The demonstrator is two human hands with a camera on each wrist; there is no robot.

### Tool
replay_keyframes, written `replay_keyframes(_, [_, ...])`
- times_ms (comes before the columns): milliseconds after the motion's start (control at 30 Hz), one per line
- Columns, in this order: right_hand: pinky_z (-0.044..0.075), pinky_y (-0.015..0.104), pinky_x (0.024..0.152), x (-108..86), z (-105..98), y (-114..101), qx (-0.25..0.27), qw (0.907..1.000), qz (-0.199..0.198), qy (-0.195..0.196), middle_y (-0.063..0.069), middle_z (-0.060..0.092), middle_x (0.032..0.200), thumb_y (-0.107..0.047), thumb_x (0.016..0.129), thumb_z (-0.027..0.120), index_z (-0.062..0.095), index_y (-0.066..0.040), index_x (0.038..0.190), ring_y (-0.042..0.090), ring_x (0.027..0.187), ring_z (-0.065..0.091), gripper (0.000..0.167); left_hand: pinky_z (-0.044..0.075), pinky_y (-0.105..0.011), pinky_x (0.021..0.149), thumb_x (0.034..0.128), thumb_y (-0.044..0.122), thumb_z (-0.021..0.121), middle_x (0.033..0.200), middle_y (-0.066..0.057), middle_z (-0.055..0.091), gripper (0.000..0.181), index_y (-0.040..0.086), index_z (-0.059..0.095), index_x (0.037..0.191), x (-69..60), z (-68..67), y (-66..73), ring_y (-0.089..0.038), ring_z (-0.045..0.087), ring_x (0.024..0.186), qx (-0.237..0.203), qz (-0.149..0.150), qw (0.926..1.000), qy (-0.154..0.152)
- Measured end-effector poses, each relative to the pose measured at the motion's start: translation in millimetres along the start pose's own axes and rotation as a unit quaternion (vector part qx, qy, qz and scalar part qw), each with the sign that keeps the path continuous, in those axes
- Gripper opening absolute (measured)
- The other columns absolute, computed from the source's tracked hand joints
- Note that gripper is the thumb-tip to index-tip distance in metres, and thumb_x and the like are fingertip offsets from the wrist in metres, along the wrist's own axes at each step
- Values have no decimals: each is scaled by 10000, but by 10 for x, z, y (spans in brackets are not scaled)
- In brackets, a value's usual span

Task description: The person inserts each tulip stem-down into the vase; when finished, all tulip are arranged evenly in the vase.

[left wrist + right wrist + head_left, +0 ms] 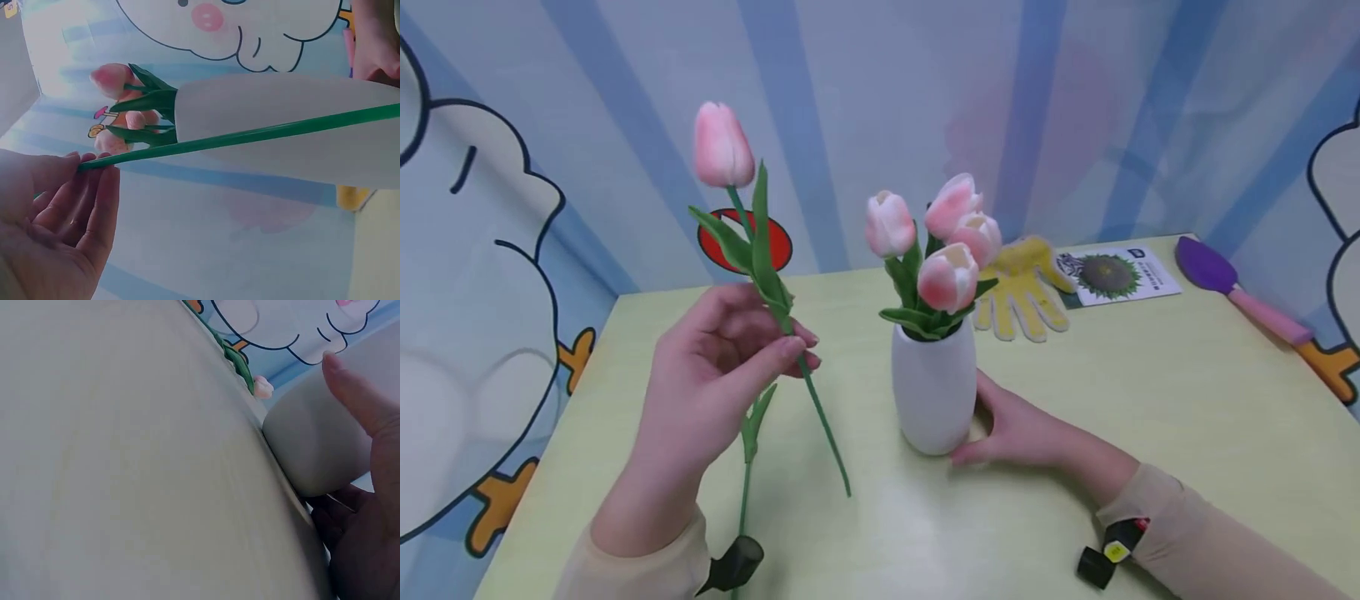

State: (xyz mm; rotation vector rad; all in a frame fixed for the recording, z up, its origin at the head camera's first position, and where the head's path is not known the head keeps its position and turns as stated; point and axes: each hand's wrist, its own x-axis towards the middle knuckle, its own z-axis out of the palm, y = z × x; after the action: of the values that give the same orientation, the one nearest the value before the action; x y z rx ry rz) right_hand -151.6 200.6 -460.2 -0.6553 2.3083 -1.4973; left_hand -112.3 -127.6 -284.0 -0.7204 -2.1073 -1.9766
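My left hand (700, 375) pinches the green stem of a pink tulip (724, 150) between thumb and fingers, left of the vase. The bud points up and the stem slants down to the right, its lower end free. A white vase (934, 392) stands upright on the table, holding several pink tulips (949, 277). Low on the vase's right side, my right hand (1022, 425) holds it, thumb in front and fingers partly hidden behind. In the right wrist view, thumb and fingers curve around the vase's base (319, 444). Another tulip stem (747, 492) lies below my left hand, its bud hidden in the head view.
Behind the vase lies a yellow glove (1022, 292), beside a card with a round green plant picture (1123, 275). A purple-headed tool with a pink handle (1210, 265) rests at the table's (1150, 375) right edge. A printed cartoon backdrop (880, 100) rises behind.
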Motion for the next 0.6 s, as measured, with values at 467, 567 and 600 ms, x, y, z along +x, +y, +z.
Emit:
replay_keyframes(467, [261, 630, 1231, 13, 33, -8, -91, 9998, 117, 126, -4, 421, 1610, -364, 769, 924, 284, -324, 1598, 308, 1501, 386, 1048, 648, -439, 744, 895, -170, 656, 955, -271, 716, 327, -104, 568, 1203, 340, 249, 507, -352, 749, 772, -1418, 2068, 9648, 794])
replay_keyframes(567, [264, 634, 1229, 12, 27, -7, -99, 9998, 137, 73, 14, 419, 1615, -356, 786, 914, 281, -303, 1603, 316, 1504, 382, 1035, 646, -470, 741, 885, -180, 658, 938, -283, 707, 340, -113, 567, 1206, 395, 266, 552, -371, 740, 784, -1740, 2302, 9541, 800])
replay_keyframes(600, [265, 635, 1229, 12, 25, -7, -105, 9998, 135, 63, 17, 422, 1613, -351, 791, 911, 282, -297, 1603, 317, 1503, 383, 1029, 645, -479, 740, 883, -182, 659, 931, -284, 706, 340, -114, 568, 1204, 409, 267, 564, -377, 736, 786, -1823, 2354, 9511, 818])
